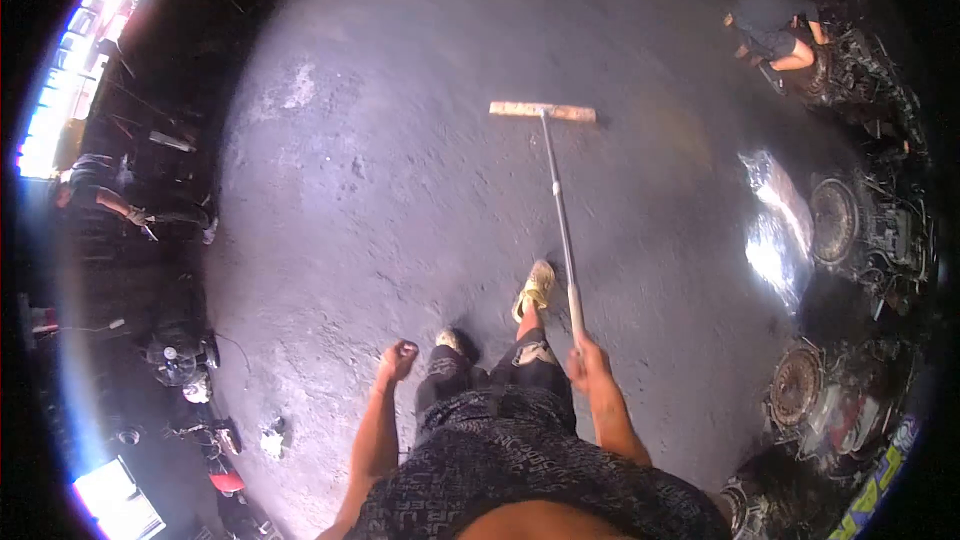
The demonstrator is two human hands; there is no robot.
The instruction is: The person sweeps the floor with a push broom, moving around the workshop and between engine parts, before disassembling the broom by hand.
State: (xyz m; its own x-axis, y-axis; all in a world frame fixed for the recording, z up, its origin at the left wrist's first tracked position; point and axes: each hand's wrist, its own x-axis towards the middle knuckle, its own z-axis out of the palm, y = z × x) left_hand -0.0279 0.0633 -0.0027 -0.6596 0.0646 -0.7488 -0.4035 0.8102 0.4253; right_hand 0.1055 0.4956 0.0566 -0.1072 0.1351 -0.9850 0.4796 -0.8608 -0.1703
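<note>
A long-handled push broom [560,202] reaches forward over the grey floor, its wide head [541,112] flat on the ground ahead of my feet. The lower end of the pole is wrapped by my right hand [589,362]. My left hand [398,361] hangs beside my left leg, away from the broom, with its fingers curled; whether something small is inside them I cannot make out.
Engine parts [893,225] line the right side, with shiny plastic wrap [777,230] near them. One person [782,25] crouches at the upper right; another [97,188] is at the left. A fan [172,360] and a white scrap [272,438] are at the lower left.
</note>
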